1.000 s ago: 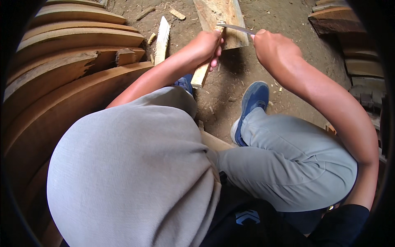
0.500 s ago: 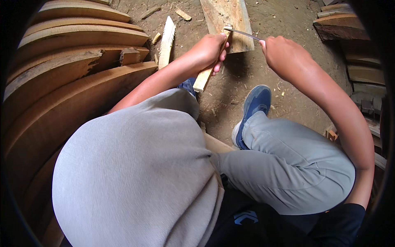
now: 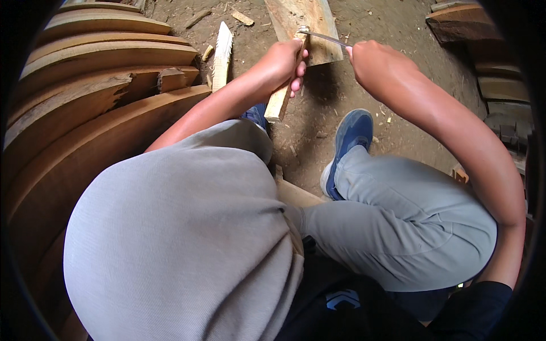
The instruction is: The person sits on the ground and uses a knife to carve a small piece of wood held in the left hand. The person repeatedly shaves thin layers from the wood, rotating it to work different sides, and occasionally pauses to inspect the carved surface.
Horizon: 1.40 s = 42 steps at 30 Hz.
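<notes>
My left hand (image 3: pixel 284 63) is wrapped around a short squared wooden stick (image 3: pixel 277 106), which slants with its near end down toward my left shoe. A knife (image 3: pixel 330 39) with a thin dark blade is gripped in my right hand (image 3: pixel 376 63), whose fingers hide the handle. The blade lies across the stick's far end, where the wood looks rough and whittled. Behind that end, a wide flat board (image 3: pixel 325 52) slopes away on the ground; whether the stick touches it I cannot tell.
Curved planks (image 3: pixel 114 54) stand stacked along my left, and more timber (image 3: pixel 503 88) lines the right. A pointed wood offcut (image 3: pixel 222 57) leans near the left stack. Chips and a small wood scrap (image 3: pixel 243 18) lie on the dirt floor (image 3: pixel 398 133). My blue shoe (image 3: pixel 354 133) rests there.
The whole view has shifted slightly, with most things a little further left and up. Both hands keep their grips, and the blade stays at the stick's far end.
</notes>
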### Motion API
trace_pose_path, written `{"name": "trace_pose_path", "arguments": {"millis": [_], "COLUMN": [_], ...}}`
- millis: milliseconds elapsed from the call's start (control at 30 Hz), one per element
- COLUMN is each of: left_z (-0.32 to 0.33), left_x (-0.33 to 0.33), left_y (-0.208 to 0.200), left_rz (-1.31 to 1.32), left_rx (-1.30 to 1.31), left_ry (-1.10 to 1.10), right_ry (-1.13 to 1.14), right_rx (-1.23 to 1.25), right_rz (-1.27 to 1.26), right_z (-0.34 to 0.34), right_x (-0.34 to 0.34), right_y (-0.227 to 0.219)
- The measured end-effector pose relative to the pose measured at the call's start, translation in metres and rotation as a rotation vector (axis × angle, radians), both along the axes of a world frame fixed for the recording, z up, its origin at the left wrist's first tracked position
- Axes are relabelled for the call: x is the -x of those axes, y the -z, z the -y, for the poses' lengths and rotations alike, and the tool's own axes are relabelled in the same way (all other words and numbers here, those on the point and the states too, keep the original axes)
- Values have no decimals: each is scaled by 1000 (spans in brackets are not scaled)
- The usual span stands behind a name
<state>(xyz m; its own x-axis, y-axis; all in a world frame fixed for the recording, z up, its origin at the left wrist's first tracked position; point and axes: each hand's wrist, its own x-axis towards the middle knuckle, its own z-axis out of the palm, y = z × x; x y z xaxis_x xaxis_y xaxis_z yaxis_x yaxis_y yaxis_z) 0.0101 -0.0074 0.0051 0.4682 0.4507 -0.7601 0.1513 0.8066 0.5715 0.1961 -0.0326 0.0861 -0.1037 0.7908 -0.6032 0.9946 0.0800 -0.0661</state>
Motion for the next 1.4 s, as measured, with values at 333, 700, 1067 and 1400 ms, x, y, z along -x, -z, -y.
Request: {"name": "trace_pose_path", "arguments": {"millis": [333, 700, 1067, 1400], "left_z": [-5, -5, -4, -3], "left_x": [7, 11, 5, 8], "left_y": [11, 14, 7, 12], "left_rz": [64, 129, 70, 136], "left_rx": [42, 48, 45, 45], "left_ry": [12, 14, 42, 8], "right_ry": [12, -20, 17, -88], "right_rx": [-106, 107, 25, -211], "right_rz": [220, -3, 100, 234], "right_z": [-2, -11, -2, -6], "right_x": [9, -2, 1, -5], "right_y": [5, -1, 14, 31]}}
